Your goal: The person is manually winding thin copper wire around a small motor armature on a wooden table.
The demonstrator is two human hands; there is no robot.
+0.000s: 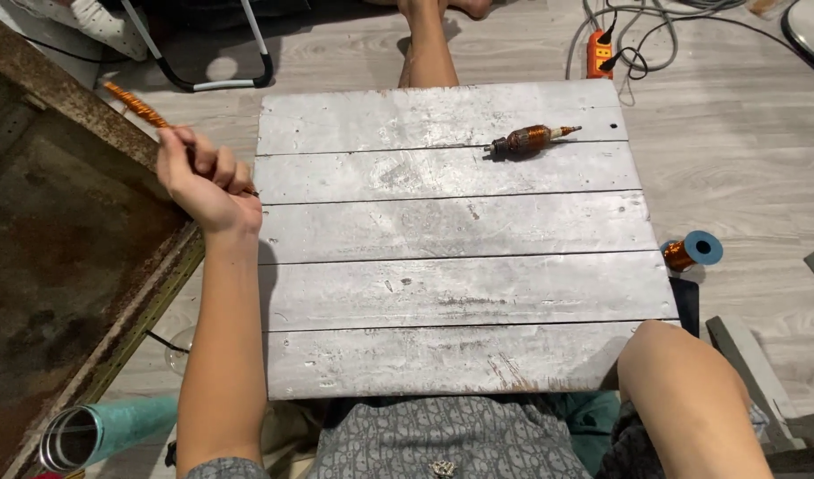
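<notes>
Gripping a copper-wound rod [134, 104] at upper left, the left hand [203, 177] is closed around it. Lower left, a teal tube [105, 430] lies open-ended, contents unseen. A wound rotor [527, 139] rests on the board [451, 293]. Right hand hidden; state cannot be told.

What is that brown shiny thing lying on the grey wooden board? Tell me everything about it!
The brown shiny thing is a small spindle-shaped part wound with copper-coloured wire around its fat middle. One end is dark, the other narrows to a thin pale shaft. It lies on its side, slightly tilted, near the far right of the grey plank board, across a gap between two planks. Nothing else touches it; the left hand is well away, holding a copper-wrapped stick.
</notes>
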